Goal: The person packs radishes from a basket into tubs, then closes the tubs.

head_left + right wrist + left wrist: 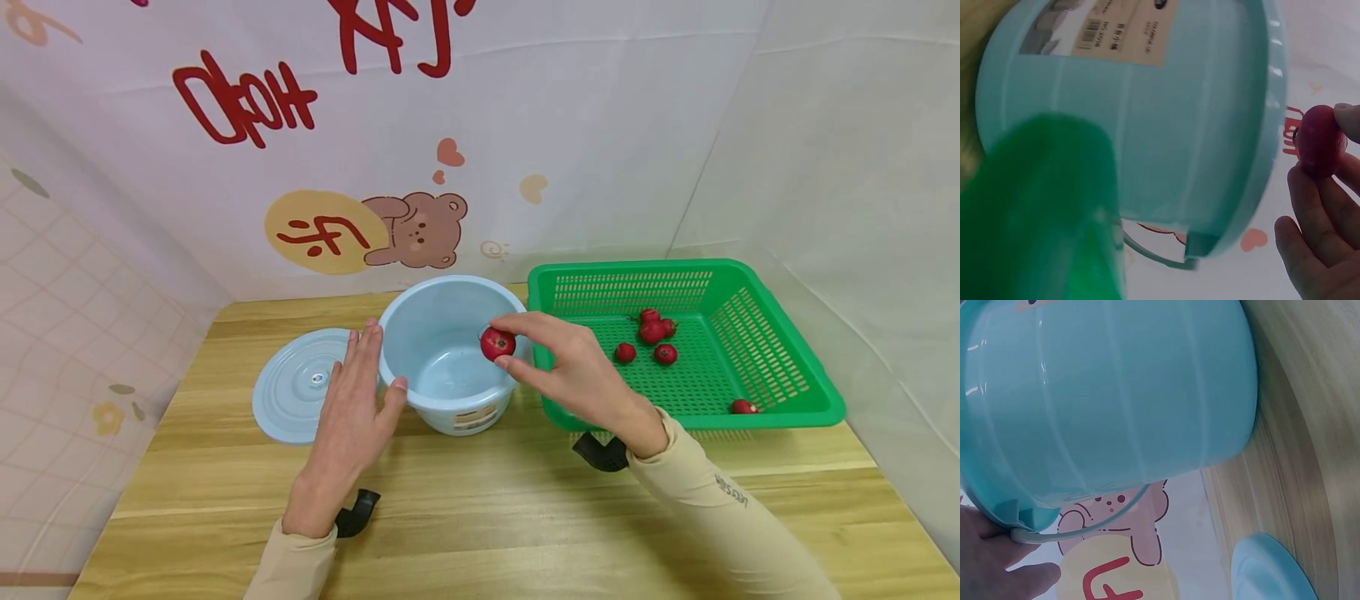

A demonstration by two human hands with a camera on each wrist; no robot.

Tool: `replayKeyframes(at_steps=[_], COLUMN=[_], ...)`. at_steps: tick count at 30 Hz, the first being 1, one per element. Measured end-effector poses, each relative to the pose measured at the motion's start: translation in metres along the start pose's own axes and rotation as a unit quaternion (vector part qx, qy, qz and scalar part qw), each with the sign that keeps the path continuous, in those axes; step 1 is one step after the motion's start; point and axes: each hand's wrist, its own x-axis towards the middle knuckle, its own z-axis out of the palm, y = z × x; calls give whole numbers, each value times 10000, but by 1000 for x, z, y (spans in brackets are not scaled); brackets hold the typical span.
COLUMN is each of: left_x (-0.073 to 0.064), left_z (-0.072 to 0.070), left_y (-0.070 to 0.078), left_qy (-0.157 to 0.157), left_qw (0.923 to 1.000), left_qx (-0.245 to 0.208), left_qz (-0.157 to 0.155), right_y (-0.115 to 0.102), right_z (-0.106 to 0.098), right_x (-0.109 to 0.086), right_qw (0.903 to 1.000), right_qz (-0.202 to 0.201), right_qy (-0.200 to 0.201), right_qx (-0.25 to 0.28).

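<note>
In the head view, my right hand (573,367) pinches a small red radish (498,342) between thumb and fingers, above the right side of a light blue bucket (471,421). The right wrist view shows the radish (1321,141) at the fingertips, beyond the bucket rim. My left hand (354,417) is at the bucket's left rim with fingers extended, holding nothing. Near the left fingers (1035,578), the bucket's handle (1085,531) hangs in the left wrist view. More radishes (652,332) lie in a green basket (795,414) on the right.
A round blue lid (288,408) lies on the wooden table (480,517), left of the bucket and partly behind my left hand. The basket stands close to the bucket's right side. Behind them rises a printed wall cloth (600,125).
</note>
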Motion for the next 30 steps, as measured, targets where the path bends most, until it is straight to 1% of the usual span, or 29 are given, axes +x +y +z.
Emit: replayKeyframes(at_steps=[4,11,14,17,21,24,27,30], left_x=[1,4,5,4,4,3,4,4], left_z=[0,1,2,4,5,6,7,7], left_y=[2,7,9,9,9,9,9,9], left_qy=[-27,-112,-98,-16,50,86,114,153], left_qw=[10000,9997,9997,9998,9998,9998,9998,9997], left_qx=[-63,-74,-15,24,31,43,25,41], left_qz=[-67,-199,-201,-182,-166,-166,-172,-172], right_y=[2,3,3,3,2,2,0,0], right_z=[11,22,24,24,23,21,13,0], right_x=[0,0,1,2,3,3,1,-4], right_qw=[9998,9957,9943,9930,9912,9900,9913,9947], right_qz=[-65,-153,-99,35,182,189,153,84], right_qy=[-185,-507,-588,-659,-804,-914,-890,-768], right_qx=[-89,-755,-889,-982,-1037,-1062,-956,-676])
